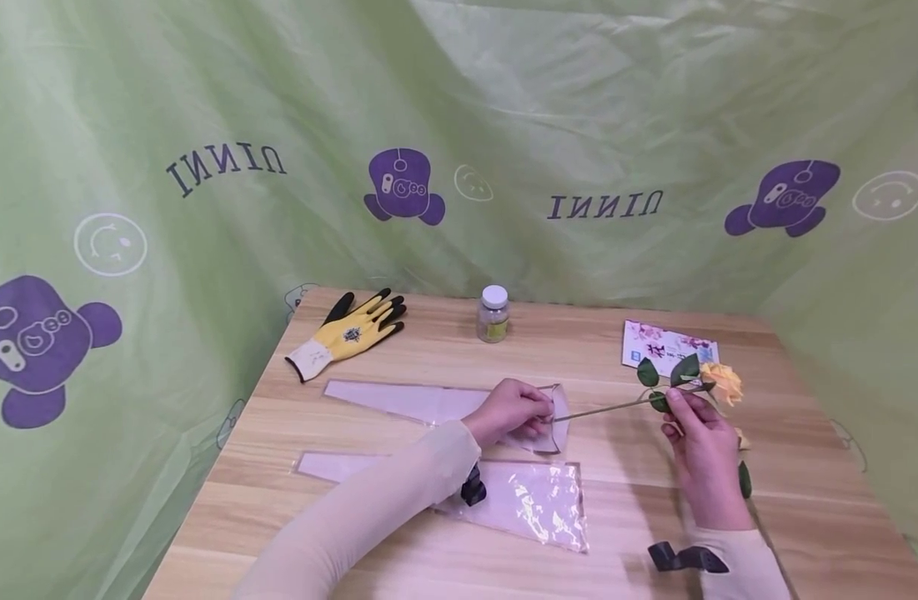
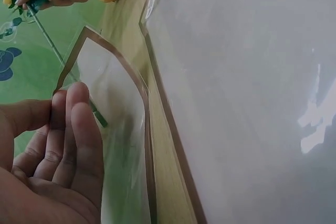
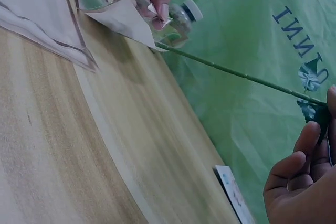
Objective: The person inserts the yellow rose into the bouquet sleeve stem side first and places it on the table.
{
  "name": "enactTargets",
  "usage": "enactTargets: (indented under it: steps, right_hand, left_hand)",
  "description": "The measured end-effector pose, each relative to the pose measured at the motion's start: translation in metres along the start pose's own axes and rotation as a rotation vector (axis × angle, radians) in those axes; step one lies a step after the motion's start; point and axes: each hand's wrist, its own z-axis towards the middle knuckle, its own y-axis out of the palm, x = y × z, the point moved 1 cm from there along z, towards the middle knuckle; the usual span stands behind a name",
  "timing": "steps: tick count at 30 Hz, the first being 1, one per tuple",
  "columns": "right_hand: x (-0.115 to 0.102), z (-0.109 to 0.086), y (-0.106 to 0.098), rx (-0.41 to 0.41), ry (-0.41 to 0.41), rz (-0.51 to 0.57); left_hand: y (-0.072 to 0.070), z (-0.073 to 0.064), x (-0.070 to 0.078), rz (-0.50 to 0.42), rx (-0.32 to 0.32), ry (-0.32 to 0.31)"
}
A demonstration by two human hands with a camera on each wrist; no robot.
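My right hand [image 1: 702,454] pinches an artificial rose [image 1: 723,383] by its stem, just below the yellow-orange bloom and among the green leaves. The long stem points left, and its cut end lies inside the mouth of a clear tapered flower sleeve [image 2: 113,72] with a brown border. With thumb and fingers my left hand [image 1: 514,410] pinches the sleeve's edge at that wide mouth, holding it apart. A second flower sleeve [image 1: 549,504], shiny and flat, lies on the table nearer to me, under my left forearm.
At the back left lies a yellow and black work glove [image 1: 353,329]. A small clear bottle [image 1: 493,317] with a white cap stands at the back middle. A printed packet [image 1: 642,346] lies behind the rose. Another rose [image 1: 744,479] is partly hidden by my right hand.
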Motion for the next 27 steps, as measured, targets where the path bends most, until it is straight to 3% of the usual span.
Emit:
enactTargets:
  steps: [10, 20, 27]
  right_hand:
    - [0.012, -0.001, 0.004, 0.010, -0.019, -0.050]
    - [0.035, -0.003, 0.006, 0.061, 0.065, -0.052]
    - [0.044, -0.003, 0.009, 0.054, 0.075, -0.060]
  left_hand:
    - [0.004, -0.002, 0.004, -0.133, -0.020, -0.036]
    - [0.006, -0.001, 0.001, -0.157, -0.013, -0.039]
    - [0.007, -0.002, 0.006, -0.169, 0.008, -0.036]
